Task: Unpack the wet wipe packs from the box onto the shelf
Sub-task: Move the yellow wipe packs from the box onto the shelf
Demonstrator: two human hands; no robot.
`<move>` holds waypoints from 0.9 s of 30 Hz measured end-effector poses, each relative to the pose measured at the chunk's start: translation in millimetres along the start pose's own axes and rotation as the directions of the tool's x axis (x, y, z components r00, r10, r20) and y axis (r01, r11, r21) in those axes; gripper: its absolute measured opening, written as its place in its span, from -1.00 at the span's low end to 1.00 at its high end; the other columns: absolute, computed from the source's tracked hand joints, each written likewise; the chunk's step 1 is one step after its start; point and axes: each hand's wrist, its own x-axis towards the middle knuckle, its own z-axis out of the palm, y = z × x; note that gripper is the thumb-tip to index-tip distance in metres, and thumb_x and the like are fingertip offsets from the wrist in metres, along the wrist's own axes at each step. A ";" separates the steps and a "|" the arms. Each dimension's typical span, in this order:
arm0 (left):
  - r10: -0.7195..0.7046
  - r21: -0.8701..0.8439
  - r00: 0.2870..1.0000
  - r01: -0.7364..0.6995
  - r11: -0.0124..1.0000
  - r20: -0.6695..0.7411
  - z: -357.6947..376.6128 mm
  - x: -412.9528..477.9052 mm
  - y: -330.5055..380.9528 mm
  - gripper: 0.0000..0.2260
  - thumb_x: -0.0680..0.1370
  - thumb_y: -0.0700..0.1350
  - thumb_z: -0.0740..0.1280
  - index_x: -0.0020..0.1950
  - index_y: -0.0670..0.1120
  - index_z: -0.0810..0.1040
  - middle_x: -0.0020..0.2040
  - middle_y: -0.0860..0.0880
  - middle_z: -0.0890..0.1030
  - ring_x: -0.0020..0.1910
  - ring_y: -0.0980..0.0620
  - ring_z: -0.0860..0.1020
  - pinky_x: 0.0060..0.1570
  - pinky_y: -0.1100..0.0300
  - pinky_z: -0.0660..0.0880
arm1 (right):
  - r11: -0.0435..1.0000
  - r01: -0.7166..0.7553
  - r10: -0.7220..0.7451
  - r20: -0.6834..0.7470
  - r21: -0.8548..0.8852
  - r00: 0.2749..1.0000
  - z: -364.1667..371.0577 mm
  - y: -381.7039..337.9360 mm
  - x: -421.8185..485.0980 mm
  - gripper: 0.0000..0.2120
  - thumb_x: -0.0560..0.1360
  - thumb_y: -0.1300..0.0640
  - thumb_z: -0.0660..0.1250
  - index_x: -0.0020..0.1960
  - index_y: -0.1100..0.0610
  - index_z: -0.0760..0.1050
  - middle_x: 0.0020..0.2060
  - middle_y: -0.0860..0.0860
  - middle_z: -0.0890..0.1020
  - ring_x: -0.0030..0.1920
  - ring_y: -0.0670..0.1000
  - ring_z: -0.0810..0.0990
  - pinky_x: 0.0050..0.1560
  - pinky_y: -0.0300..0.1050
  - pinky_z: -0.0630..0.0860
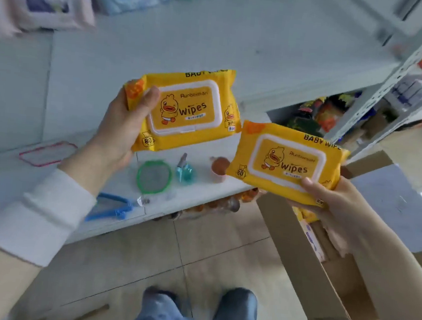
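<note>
My left hand (121, 126) grips one yellow wet wipe pack (186, 109) by its left end, holding it flat-faced above the grey shelf (215, 45). My right hand (329, 198) holds a second yellow wet wipe pack (286, 161) from below, lower and to the right, over the shelf's front edge. Both packs show a duck picture and a white lid. The open cardboard box (322, 271) stands on the floor at the lower right, under my right forearm; more yellow packaging shows inside it.
Small items lie on the shelf's front: a green round strainer (154, 176), a teal clip (185, 169), a brown cup (220, 166), blue tongs (113, 208) and a red-rimmed lid (48, 152). Other wipe packs (47, 2) lie at the back left. A metal rack upright (395, 81) rises at the right.
</note>
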 end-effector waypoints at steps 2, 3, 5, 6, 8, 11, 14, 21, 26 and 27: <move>0.040 0.004 0.997 -0.040 0.999 -0.065 -62.3 -1.3 17.6 -0.71 0.49 0.06 0.26 0.18 0.02 0.45 0.00 0.05 0.67 -0.06 0.12 0.67 -0.25 0.21 0.62 | 0.999 0.028 -0.025 0.065 -0.041 0.998 54.6 -15.6 14.0 -0.21 -0.15 -0.12 0.65 0.03 0.07 0.54 -0.08 -0.02 0.73 -0.09 0.01 0.71 -0.27 -0.18 0.63; 0.063 0.007 0.993 -0.063 0.998 -0.103 -96.1 -0.9 24.6 -0.66 0.52 0.04 0.24 0.26 -0.04 0.44 0.05 0.03 0.65 -0.02 0.10 0.66 -0.20 0.18 0.63 | 0.997 0.041 -0.036 0.083 -0.058 0.996 82.4 -20.9 23.3 -0.20 -0.16 -0.12 0.66 0.02 0.08 0.54 -0.10 -0.02 0.73 -0.10 0.00 0.72 -0.28 -0.18 0.63; 0.089 0.011 0.981 -0.088 0.996 -0.172 -164.3 0.0 37.5 -0.66 0.56 0.01 0.22 0.30 -0.07 0.43 0.03 0.04 0.66 -0.01 0.09 0.66 -0.15 0.15 0.63 | 0.995 0.050 -0.041 0.103 -0.090 0.994 139.2 -26.0 45.2 -0.16 -0.19 -0.11 0.66 0.03 0.11 0.53 -0.10 0.00 0.73 -0.12 0.02 0.72 -0.29 -0.17 0.63; 0.092 0.017 0.975 -0.090 0.996 -0.205 -198.2 -0.3 41.7 -0.72 0.56 0.01 0.22 0.24 -0.04 0.45 -0.04 0.07 0.69 -0.05 0.12 0.67 -0.18 0.17 0.63 | 0.994 0.048 -0.037 0.110 -0.100 0.993 167.9 -26.6 56.9 -0.13 -0.21 -0.11 0.67 0.05 0.12 0.52 -0.09 0.01 0.73 -0.12 0.03 0.72 -0.29 -0.16 0.63; 0.097 0.051 0.958 -0.086 0.995 -0.271 -262.8 2.1 46.0 -0.84 0.57 0.00 0.22 0.10 0.02 0.49 -0.17 0.15 0.70 -0.16 0.19 0.67 -0.27 0.22 0.62 | 0.992 0.049 -0.034 0.131 -0.118 0.991 225.2 -25.2 82.9 -0.08 -0.24 -0.12 0.67 0.07 0.12 0.52 -0.06 0.03 0.72 -0.10 0.06 0.72 -0.29 -0.14 0.63; 0.079 0.066 0.924 -0.058 0.996 -0.373 -345.0 9.6 43.5 -0.91 0.57 -0.02 0.23 -0.03 0.03 0.52 -0.29 0.19 0.69 -0.28 0.24 0.66 -0.33 0.28 0.61 | 0.989 0.055 -0.030 0.176 -0.137 0.984 304.6 -19.0 122.7 -0.08 -0.30 -0.12 0.66 0.02 0.14 0.54 -0.14 0.01 0.73 -0.16 0.03 0.72 -0.33 -0.17 0.62; 0.037 0.069 0.894 -0.006 0.998 -0.447 -411.7 20.4 42.1 -0.89 0.57 -0.02 0.23 -0.04 0.01 0.54 -0.30 0.17 0.69 -0.29 0.23 0.66 -0.30 0.25 0.62 | 0.988 0.039 -0.003 0.237 -0.148 0.972 374.0 -16.4 161.0 -0.07 -0.30 -0.11 0.66 0.03 0.16 0.55 -0.13 0.02 0.73 -0.15 0.01 0.72 -0.32 -0.19 0.62; 0.011 0.077 0.816 0.041 0.996 -0.577 -536.2 44.8 44.4 -0.88 0.58 -0.02 0.21 -0.05 0.05 0.54 -0.30 0.19 0.69 -0.30 0.25 0.66 -0.38 0.32 0.59 | 0.966 0.110 -0.019 0.360 -0.234 0.933 530.9 -14.7 252.6 -0.32 0.04 -0.01 0.63 0.10 0.16 0.55 -0.04 0.05 0.71 -0.08 0.07 0.70 -0.27 -0.07 0.66; 0.031 0.119 0.797 0.052 0.992 -0.603 -620.0 77.0 54.5 -0.89 0.56 0.03 0.24 -0.01 0.08 0.53 -0.22 0.18 0.70 -0.16 0.17 0.66 -0.15 0.13 0.58 | 0.953 0.182 -0.108 0.291 -0.243 0.951 643.3 -16.5 305.6 -0.66 0.42 0.29 0.40 0.18 0.18 0.48 0.04 0.12 0.63 -0.07 0.08 0.65 -0.26 -0.04 0.66; 0.046 0.134 0.795 0.045 0.990 -0.605 -637.3 90.0 56.9 -0.91 0.56 0.02 0.24 -0.02 0.08 0.53 -0.21 0.16 0.70 -0.17 0.17 0.66 -0.11 0.10 0.57 | 0.946 0.206 -0.132 0.283 -0.250 0.950 664.2 -18.3 318.3 -0.62 0.42 0.28 0.41 0.21 0.18 0.46 0.06 0.10 0.63 -0.05 0.09 0.64 -0.28 -0.04 0.66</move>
